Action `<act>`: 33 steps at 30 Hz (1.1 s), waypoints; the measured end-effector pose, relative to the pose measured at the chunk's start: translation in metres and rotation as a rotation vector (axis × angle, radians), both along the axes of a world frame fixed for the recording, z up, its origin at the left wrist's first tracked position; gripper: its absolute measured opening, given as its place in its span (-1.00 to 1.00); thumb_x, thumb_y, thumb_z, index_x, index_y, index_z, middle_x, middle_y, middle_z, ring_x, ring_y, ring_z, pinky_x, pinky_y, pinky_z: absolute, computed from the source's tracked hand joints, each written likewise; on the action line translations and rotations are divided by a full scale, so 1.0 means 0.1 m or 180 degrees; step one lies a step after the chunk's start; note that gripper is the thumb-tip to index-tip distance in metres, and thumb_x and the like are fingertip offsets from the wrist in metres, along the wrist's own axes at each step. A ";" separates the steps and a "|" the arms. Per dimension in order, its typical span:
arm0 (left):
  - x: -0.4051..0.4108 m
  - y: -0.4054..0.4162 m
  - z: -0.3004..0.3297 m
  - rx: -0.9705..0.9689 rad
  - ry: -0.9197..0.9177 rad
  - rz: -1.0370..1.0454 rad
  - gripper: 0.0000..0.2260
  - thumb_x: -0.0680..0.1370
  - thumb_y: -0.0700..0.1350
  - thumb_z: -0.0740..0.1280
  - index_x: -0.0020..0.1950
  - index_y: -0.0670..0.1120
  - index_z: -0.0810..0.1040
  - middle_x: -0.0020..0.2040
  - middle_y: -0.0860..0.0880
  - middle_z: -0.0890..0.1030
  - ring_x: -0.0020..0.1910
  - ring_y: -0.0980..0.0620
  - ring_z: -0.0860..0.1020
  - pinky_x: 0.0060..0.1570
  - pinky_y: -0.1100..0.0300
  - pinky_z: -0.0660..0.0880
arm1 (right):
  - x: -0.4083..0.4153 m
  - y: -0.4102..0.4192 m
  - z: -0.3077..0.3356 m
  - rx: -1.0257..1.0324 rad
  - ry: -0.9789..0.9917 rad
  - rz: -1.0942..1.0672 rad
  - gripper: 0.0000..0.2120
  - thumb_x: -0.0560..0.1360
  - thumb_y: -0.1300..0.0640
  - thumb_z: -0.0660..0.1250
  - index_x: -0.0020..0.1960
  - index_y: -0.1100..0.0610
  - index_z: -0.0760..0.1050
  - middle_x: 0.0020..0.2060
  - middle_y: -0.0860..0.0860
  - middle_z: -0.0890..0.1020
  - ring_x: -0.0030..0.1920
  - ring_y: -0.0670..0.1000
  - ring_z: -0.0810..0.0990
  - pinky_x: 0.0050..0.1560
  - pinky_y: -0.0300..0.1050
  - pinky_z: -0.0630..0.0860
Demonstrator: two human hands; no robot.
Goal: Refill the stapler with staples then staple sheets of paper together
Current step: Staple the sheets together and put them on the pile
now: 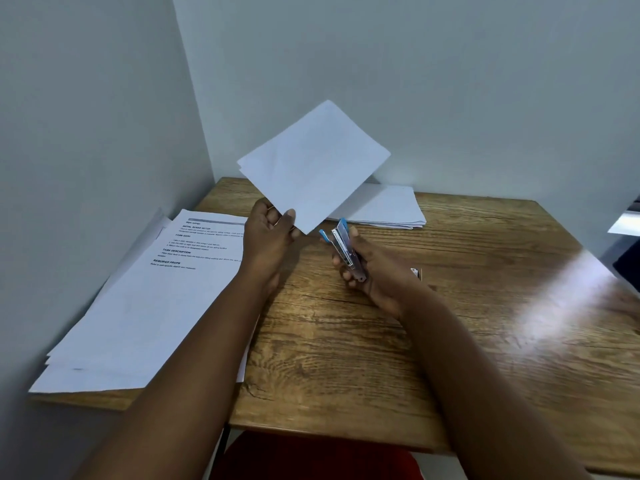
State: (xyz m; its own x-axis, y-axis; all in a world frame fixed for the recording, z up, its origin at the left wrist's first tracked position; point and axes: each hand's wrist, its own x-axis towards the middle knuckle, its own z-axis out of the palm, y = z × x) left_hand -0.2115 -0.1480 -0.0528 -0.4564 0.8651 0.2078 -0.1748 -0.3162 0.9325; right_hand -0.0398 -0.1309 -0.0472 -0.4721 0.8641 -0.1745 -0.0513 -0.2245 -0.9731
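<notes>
My left hand (268, 235) pinches the lower corner of a small stack of white sheets (313, 164) and holds it up above the wooden table (450, 306). My right hand (372, 268) grips a small metal stapler with blue tips (343, 247). The stapler's jaws are apart and point up towards the bottom corner of the held sheets, a short gap away. A small staple box (416, 273) peeks out behind my right wrist, mostly hidden.
A pile of printed pages (149, 306) lies on the table's left side, overhanging the edge by the wall. Another stack of blank paper (388, 207) rests at the back against the wall. A red seat (311, 459) shows below the front edge.
</notes>
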 end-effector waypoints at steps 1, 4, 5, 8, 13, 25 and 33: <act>0.01 0.00 0.00 0.0003 -0.0010 -0.0018 -0.91 0.64 -0.33 0.26 0.08 -0.16 0.46 -0.34 0.12 0.59 -0.43 0.16 0.45 -0.33 0.32 0.48 | 0.00 -0.01 -0.01 0.0050 -0.0021 -0.0044 -0.63 0.66 -0.08 0.10 0.10 0.17 0.54 -0.26 0.06 0.60 -0.39 -0.06 0.49 -0.39 -0.22 0.39; 0.04 -0.01 0.01 -0.0035 0.0052 -0.0108 -0.91 0.64 -0.33 0.25 0.11 -0.18 0.45 -0.25 -0.01 0.57 -0.42 0.14 0.44 -0.27 0.26 0.49 | -0.02 -0.03 -0.02 0.0203 0.0026 -0.0034 -0.67 0.67 -0.04 0.12 0.09 0.15 0.57 -0.26 0.03 0.62 -0.33 -0.07 0.56 -0.33 -0.22 0.42; 0.06 -0.01 0.01 -0.0058 0.0088 -0.0149 -0.89 0.64 -0.33 0.25 0.15 -0.20 0.44 -0.19 -0.07 0.56 -0.42 0.14 0.44 -0.26 0.26 0.49 | -0.02 -0.03 -0.02 0.0237 0.0032 -0.0034 -0.67 0.66 -0.03 0.13 0.08 0.16 0.57 -0.25 0.02 0.63 -0.31 -0.06 0.57 -0.32 -0.22 0.42; 0.09 -0.01 0.00 -0.0064 0.0134 -0.0211 -0.86 0.65 -0.32 0.25 0.19 -0.20 0.44 -0.12 -0.14 0.56 -0.40 0.14 0.44 -0.25 0.28 0.51 | -0.03 -0.03 -0.04 0.0244 -0.0022 -0.0111 -0.68 0.65 -0.04 0.18 0.13 0.18 0.56 -0.20 0.05 0.64 -0.29 -0.04 0.57 -0.31 -0.19 0.43; 0.04 0.02 -0.02 0.0031 0.0345 -0.0080 -0.86 0.64 -0.30 0.27 0.20 -0.21 0.47 -0.21 0.01 0.60 -0.37 0.11 0.47 -0.20 0.21 0.53 | -0.02 -0.03 -0.03 0.0218 -0.0015 -0.0137 -0.70 0.63 -0.05 0.20 0.10 0.16 0.56 -0.21 0.04 0.66 -0.32 -0.05 0.61 -0.33 -0.21 0.46; 0.15 -0.05 -0.01 0.0073 0.0846 0.0088 -0.66 0.63 -0.31 0.29 0.33 -0.01 0.36 0.16 -0.18 0.67 0.19 -0.15 0.64 0.18 -0.19 0.58 | -0.04 -0.06 -0.05 0.0277 0.0147 0.0135 -0.75 0.59 -0.02 0.28 -0.01 0.15 0.59 -0.24 0.03 0.63 -0.32 -0.06 0.57 -0.31 -0.23 0.47; 0.16 -0.06 0.01 0.0080 0.0752 0.0052 -0.61 0.63 -0.34 0.27 0.41 -0.10 0.29 0.15 -0.11 0.68 0.12 -0.12 0.66 0.06 -0.05 0.62 | -0.04 -0.04 -0.07 0.0195 0.0126 -0.0064 -0.76 0.62 0.01 0.25 0.05 0.16 0.58 -0.32 0.04 0.66 -0.22 0.06 0.54 -0.28 -0.21 0.47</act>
